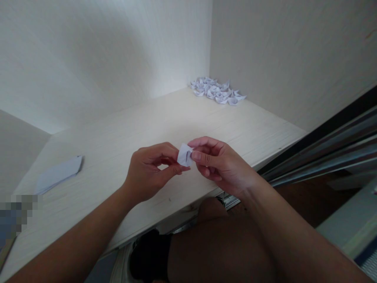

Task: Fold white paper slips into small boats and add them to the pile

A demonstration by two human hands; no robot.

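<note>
Between my two hands, above the front part of the pale wooden desk [132,129], is a small folded piece of white paper [184,154]. My left hand [156,165] pinches its left side and lower corner between thumb and fingers. From the right, my right hand [213,159] grips the other edge, its thumb lying on the front face. A dark slit or fold line shows on the paper near that thumb. The fingertips behind the paper are partly hidden.
A pile of small folded paper shapes [218,92] fills the desk's back right corner. On the left lies a stack of flat white paper [60,173]. Pale panels [176,43] rise at the back and sides. My legs are under the front edge.
</note>
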